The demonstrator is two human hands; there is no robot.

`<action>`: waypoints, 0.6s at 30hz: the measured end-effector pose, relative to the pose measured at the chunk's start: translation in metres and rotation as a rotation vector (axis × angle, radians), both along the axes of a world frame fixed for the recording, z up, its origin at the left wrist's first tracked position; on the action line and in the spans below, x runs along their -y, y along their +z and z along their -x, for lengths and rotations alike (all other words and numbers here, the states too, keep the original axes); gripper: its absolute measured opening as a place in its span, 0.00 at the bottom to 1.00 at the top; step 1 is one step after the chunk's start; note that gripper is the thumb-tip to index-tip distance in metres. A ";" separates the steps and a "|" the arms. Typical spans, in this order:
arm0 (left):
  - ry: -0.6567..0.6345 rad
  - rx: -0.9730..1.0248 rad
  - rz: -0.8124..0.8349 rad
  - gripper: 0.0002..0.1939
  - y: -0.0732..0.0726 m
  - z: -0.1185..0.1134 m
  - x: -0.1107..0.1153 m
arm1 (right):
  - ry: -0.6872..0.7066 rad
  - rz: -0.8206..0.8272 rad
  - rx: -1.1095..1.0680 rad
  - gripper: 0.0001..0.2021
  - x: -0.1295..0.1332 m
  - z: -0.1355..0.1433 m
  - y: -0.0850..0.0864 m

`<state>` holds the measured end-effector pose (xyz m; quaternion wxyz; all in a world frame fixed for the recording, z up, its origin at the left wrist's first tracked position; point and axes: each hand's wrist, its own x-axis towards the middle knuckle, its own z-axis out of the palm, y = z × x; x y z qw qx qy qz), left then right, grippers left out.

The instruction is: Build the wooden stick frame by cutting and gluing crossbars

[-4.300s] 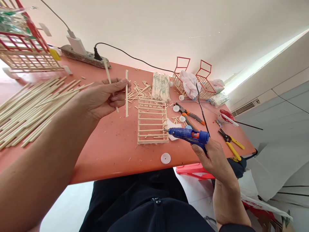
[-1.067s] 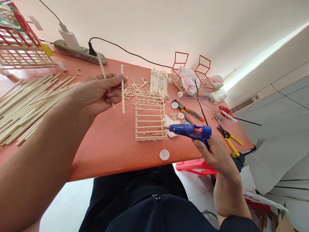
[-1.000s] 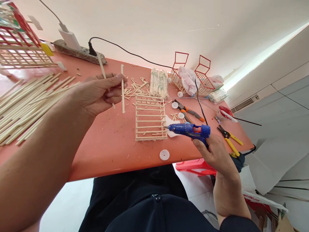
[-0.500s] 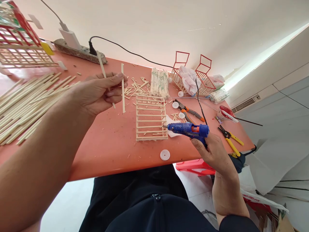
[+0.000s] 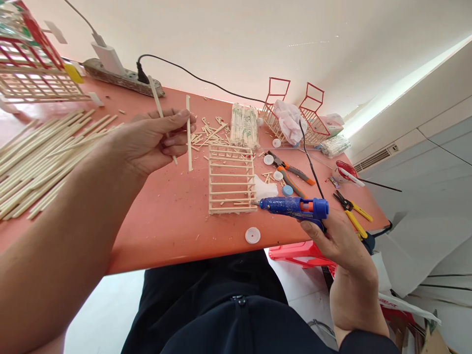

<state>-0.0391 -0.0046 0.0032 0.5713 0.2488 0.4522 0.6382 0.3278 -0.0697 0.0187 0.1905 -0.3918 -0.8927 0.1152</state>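
Note:
Pinched in my left hand (image 5: 162, 135) are two thin wooden sticks: one stick (image 5: 189, 140) stands near the fingertips, and the other stick (image 5: 155, 96) slants up behind the thumb. My right hand (image 5: 335, 236) is wrapped round the grip of a blue hot glue gun (image 5: 291, 207). The gun's nozzle points left, at the lower right corner of a small frame of wooden sticks (image 5: 232, 184); whether it touches cannot be made out. That frame lies on the orange table (image 5: 155, 231), its crossbars running side to side like a ladder.
Loose sticks (image 5: 47, 157) lie at left beside a power strip (image 5: 125, 81). Behind the frame sit a bundle of sticks (image 5: 244, 125) and cut scraps. Orange-handled pliers (image 5: 291, 172), yellow-handled pliers (image 5: 354, 211) and a white disc (image 5: 252, 235) are at right. The black cord trails across the back.
My right hand and the glue gun have shifted right and slightly down, along the frame's right side. A blue cap now shows above the gun. My left hand has barely moved.

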 end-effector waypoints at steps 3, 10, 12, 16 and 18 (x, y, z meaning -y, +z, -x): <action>-0.006 -0.003 0.004 0.19 0.000 0.000 0.000 | 0.036 0.022 -0.011 0.11 -0.001 0.000 0.004; -0.009 0.004 0.004 0.18 -0.001 0.001 0.000 | 0.042 0.084 -0.015 0.11 -0.003 0.002 -0.003; -0.011 -0.001 0.007 0.18 0.000 0.000 0.000 | 0.029 0.085 -0.031 0.13 -0.003 -0.001 -0.007; 0.009 -0.012 0.030 0.20 0.002 -0.003 0.001 | -0.059 0.020 -0.187 0.16 -0.006 -0.010 -0.013; 0.009 -0.016 0.030 0.20 0.003 -0.002 0.001 | -0.123 -0.061 -0.256 0.16 -0.011 -0.013 -0.016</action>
